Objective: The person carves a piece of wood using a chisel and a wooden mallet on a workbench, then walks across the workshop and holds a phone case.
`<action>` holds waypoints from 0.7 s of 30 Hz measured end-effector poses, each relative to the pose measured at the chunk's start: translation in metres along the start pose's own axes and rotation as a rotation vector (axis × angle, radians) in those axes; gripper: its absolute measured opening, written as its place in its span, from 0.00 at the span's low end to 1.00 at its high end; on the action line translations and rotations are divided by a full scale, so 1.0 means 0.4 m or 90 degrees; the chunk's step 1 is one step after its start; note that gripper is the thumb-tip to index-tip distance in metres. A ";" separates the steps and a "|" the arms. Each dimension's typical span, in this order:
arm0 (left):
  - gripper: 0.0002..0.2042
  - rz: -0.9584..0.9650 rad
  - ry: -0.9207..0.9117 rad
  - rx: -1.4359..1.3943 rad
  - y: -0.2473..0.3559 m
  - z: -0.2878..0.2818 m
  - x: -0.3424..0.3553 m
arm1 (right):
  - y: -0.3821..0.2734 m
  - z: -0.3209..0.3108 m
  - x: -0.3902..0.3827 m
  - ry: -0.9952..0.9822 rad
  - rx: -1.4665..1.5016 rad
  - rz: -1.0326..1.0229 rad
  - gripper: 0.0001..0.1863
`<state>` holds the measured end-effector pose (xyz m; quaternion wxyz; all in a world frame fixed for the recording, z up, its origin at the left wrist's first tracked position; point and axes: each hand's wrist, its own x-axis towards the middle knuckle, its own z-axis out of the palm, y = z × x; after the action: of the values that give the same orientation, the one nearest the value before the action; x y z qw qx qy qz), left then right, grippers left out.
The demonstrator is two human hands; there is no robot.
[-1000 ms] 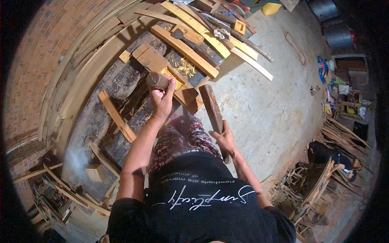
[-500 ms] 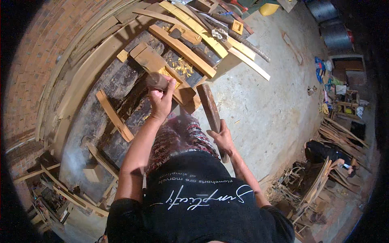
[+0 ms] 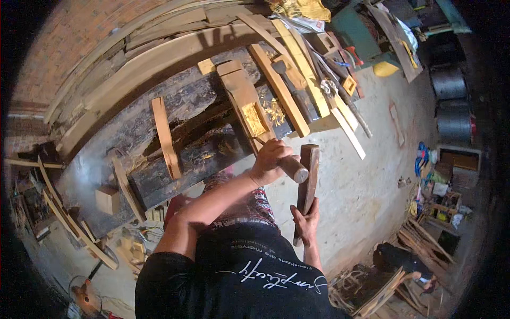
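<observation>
In the head view, you are holding a round-handled tool (image 3: 292, 167), probably a chisel, in your left hand (image 3: 270, 159), its grip closing firmly around the wood. Your right hand (image 3: 306, 220) is gripping a squared wooden bar (image 3: 309, 183) by its lower part.

Half a second ago the handle was pointing up toward the camera beside the recess; now it is slanting toward you, its butt overlapping the bar in sight, though whether they are touching you cannot tell. Your gaze has also swung, so the desk (image 3: 133, 109) is lying differently across the picture. For the work, this seems to mean the handle is no longer standing upright by the recess.

The recessed wooden block (image 3: 236, 87) is resting on the desk, shavings (image 3: 255, 121) filling its hollow and hiding the bottom. Your left hand is covering its near end, and most of the blade is out of sight. A long squared timber (image 3: 279, 90) and a black-headed tool (image 3: 289, 85) are lying close on the right; a loose wooden strip (image 3: 166, 138) is lying well to the left.
</observation>
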<state>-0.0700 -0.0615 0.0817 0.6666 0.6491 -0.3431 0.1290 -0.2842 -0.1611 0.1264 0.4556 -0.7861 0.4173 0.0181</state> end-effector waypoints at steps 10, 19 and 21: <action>0.16 -0.009 -0.017 0.034 0.022 0.006 -0.038 | 0.021 -0.008 -0.040 -0.033 -0.001 0.052 0.22; 0.15 -0.144 -0.015 0.064 0.027 0.000 -0.030 | -0.080 -0.105 -0.101 0.138 0.157 0.018 0.29; 0.16 -0.121 0.030 0.069 0.021 0.004 -0.015 | -0.121 -0.136 -0.124 0.222 0.259 -0.242 0.31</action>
<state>-0.0802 -0.0605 0.0844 0.6478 0.7105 -0.2568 0.0984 -0.3031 -0.1578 0.2123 0.5199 -0.7342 0.3302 -0.2858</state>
